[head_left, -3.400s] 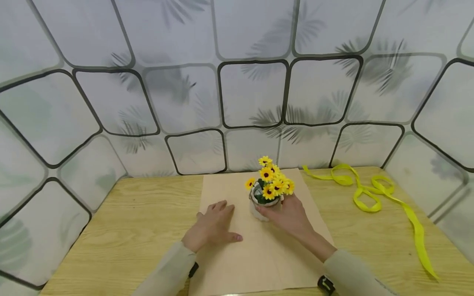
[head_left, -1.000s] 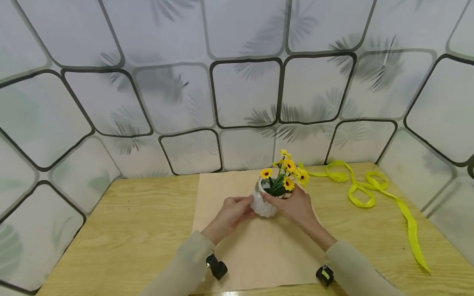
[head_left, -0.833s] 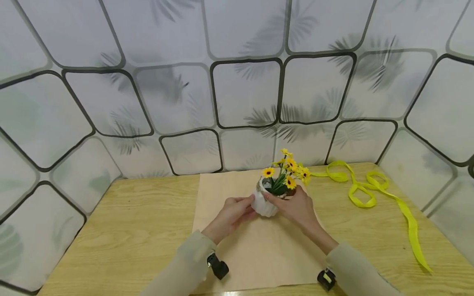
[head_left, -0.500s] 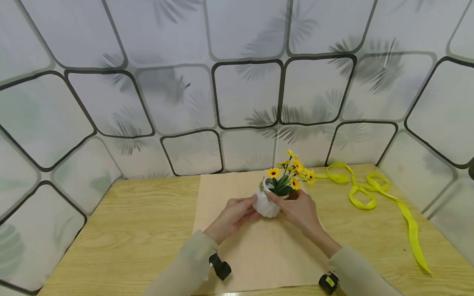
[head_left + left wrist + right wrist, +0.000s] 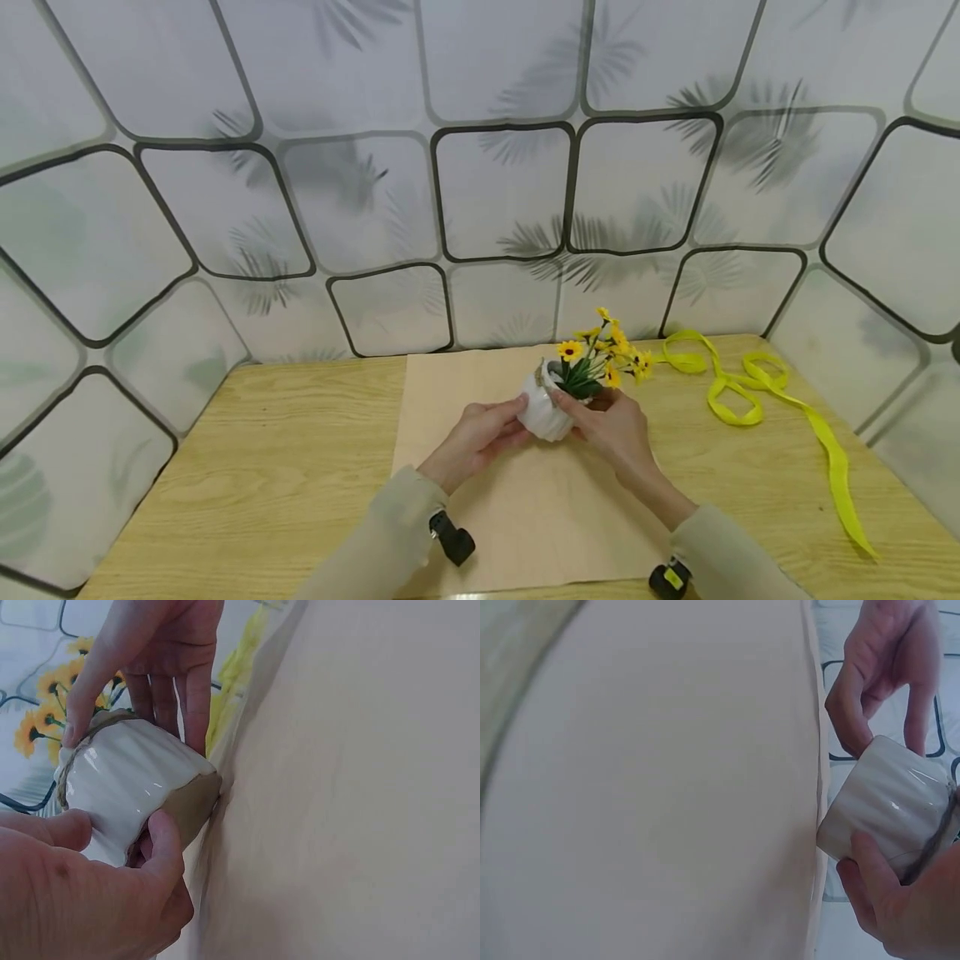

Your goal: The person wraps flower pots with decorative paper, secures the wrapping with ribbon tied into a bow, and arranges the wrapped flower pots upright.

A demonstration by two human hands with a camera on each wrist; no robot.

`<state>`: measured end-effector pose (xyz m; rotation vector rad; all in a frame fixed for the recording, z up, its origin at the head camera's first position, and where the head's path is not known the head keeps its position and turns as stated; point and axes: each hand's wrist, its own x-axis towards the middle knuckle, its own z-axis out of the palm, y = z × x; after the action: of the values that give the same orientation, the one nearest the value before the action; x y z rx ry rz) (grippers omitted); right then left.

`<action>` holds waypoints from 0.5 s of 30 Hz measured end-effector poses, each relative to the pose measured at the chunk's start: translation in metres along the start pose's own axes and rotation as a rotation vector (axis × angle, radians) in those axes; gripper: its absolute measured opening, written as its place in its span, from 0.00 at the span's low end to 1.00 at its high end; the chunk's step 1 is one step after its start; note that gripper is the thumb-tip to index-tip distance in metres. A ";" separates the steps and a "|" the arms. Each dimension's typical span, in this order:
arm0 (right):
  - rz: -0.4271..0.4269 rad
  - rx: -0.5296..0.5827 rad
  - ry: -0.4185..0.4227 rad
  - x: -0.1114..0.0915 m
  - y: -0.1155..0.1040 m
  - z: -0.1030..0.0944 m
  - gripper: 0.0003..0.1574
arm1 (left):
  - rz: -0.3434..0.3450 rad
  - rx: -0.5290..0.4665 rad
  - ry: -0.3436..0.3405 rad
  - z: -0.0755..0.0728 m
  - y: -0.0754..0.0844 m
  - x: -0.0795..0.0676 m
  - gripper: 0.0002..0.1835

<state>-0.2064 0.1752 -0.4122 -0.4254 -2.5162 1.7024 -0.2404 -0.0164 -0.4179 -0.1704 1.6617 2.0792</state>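
A small white flowerpot (image 5: pixel 546 417) with pleated sides leans to the right above the kraft paper (image 5: pixel 540 533). Yellow artificial sunflowers (image 5: pixel 570 351) with green leaves stick out of its mouth, pointing right. In the left wrist view, twine (image 5: pixel 112 720) circles the pot's neck, and its bare tan base (image 5: pixel 193 804) faces the camera. My left hand (image 5: pixel 476 437) pinches the pot low down, thumb on the side and fingers at the base edge. With the thumb near the rim and fingers behind, my right hand (image 5: pixel 618 433) grips the other side.
A loose yellow ribbon (image 5: pixel 836 467) lies looped along the right side of the wooden table (image 5: pixel 300 442). Behind the table hangs a patterned curtain (image 5: pixel 502 192). Black wrist cameras sit below both sleeves.
My left hand has left the paper and taken hold of the pot's left side. The pot has gone from upright to tilted, its flowers swinging right, and has shifted slightly right.
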 end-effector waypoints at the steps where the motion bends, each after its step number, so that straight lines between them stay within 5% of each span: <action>1: 0.007 0.034 -0.007 0.000 0.000 0.001 0.51 | 0.001 0.000 0.006 0.000 0.001 -0.001 0.28; 15: 0.124 0.495 -0.080 -0.002 0.003 0.001 0.41 | 0.105 -0.042 0.033 0.011 0.009 0.002 0.28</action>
<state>-0.2043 0.1745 -0.4152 -0.4799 -2.0368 2.3341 -0.2441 -0.0070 -0.4085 -0.1349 1.6806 2.2004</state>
